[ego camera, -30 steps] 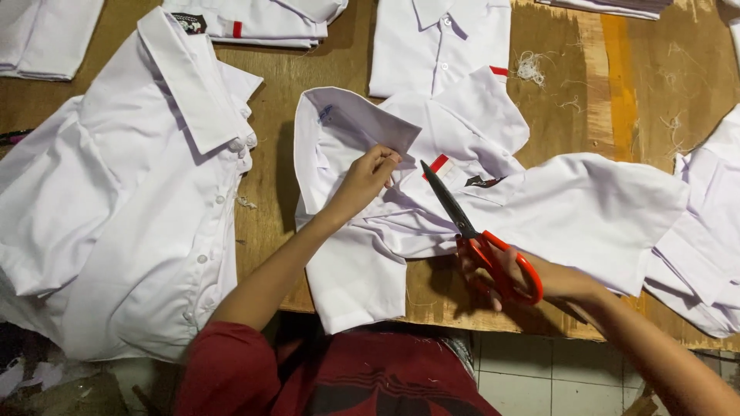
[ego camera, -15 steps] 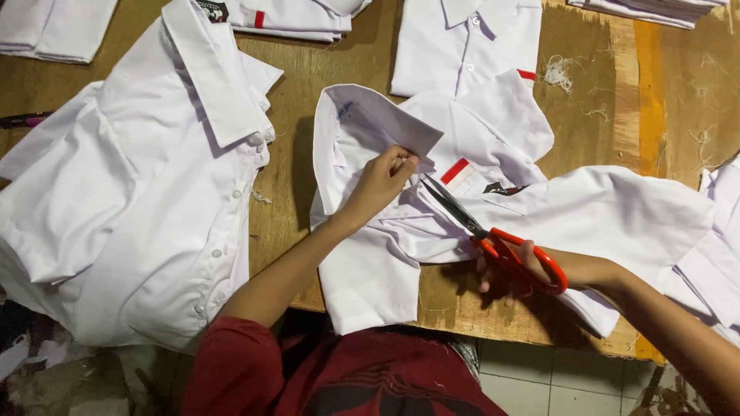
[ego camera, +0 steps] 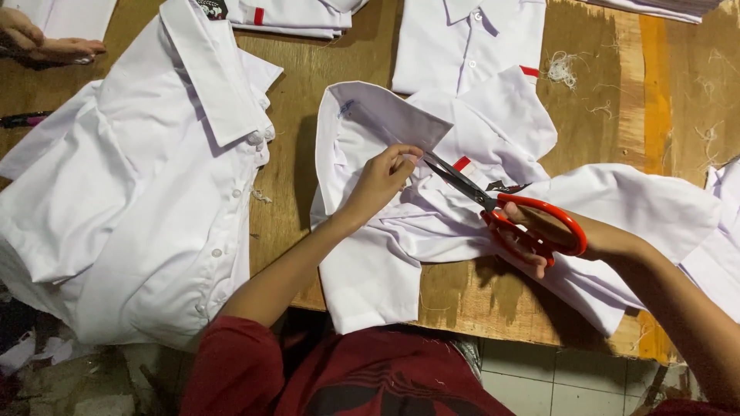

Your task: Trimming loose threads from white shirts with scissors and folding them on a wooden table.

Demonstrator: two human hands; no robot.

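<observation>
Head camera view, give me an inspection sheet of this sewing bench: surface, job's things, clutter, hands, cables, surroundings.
Surface: worn wooden table, with an orange streak.
Job's things: crumpled white shirt lying in the middle; red-handled scissors, blade tips near its collar.
Clutter: loose thread tuft; big white shirt at left; folded shirts along the far edge; dark pen.
Hands: left hand pinches the fabric by the collar; right hand has its fingers through the scissor handles.
Cables: nothing seen.
Surroundings: another person's hand at top left; tiled floor below the table edge.
</observation>
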